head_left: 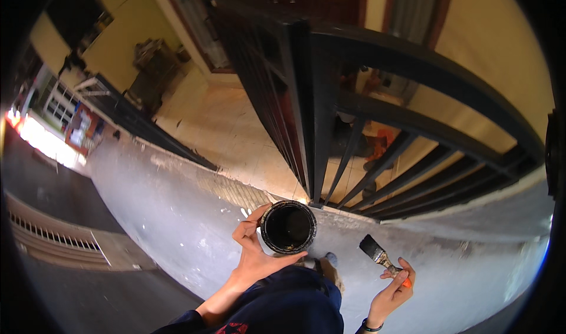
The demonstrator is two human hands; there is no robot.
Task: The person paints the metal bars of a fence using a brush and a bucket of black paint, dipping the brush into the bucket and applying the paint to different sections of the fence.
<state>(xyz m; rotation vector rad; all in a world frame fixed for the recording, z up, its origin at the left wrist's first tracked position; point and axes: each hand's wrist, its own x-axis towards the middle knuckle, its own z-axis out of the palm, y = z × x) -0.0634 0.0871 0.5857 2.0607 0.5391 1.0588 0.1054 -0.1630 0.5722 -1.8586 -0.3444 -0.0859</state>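
My left hand (254, 253) is closed round the side of an open paint can (266, 240), held in front of my body. Its rim is smeared black, and the inside looks dark with black paint. To the right, my right hand (398, 288) grips a paintbrush (380, 256) by its orange-ended handle. The brush's bristles are black and point up and to the left, apart from the can. Dark paint stains the ferrule. Beyond both hands stands a black metal gate (318, 116) with vertical bars.
A tiled porch floor (206, 116) lies behind the gate, with a yellow wall (489, 57) at the right. A low dark rail (159, 136) runs along the porch's left edge. Grey paving (159, 204) surrounds me, and a drain grate (56, 235) is at far left.
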